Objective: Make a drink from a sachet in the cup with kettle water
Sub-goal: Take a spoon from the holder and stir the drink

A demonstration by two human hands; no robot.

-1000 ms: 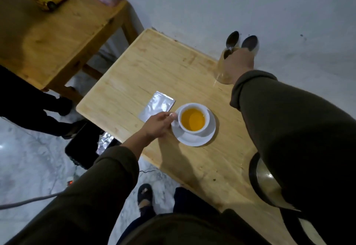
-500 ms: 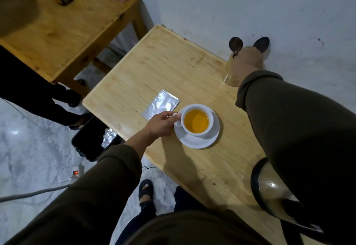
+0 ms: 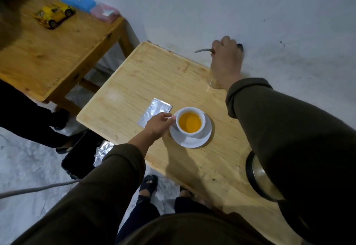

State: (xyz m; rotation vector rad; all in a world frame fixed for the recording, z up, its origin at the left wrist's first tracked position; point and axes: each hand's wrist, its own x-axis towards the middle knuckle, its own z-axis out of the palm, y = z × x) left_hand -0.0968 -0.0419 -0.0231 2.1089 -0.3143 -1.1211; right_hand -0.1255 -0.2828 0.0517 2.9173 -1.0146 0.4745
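A white cup full of orange liquid stands on a white saucer in the middle of the light wooden table. My left hand pinches the cup's handle on its left side. A silver sachet lies flat just left of the cup, partly under my fingers. My right hand is raised at the table's far edge, closed on a spoon whose end points left. Below that hand stands a clear glass, mostly hidden by my wrist. The steel kettle sits at the right, half covered by my sleeve.
A second wooden table at the left carries a yellow toy car, a blue box and a pink box. On the floor lie a black bin with foil, a grey cable and another person's feet. The wall is close behind.
My right hand has lifted a spoon out of the glass and turned it sideways. The left hand has stayed on the cup's handle. The camera has tilted slightly.
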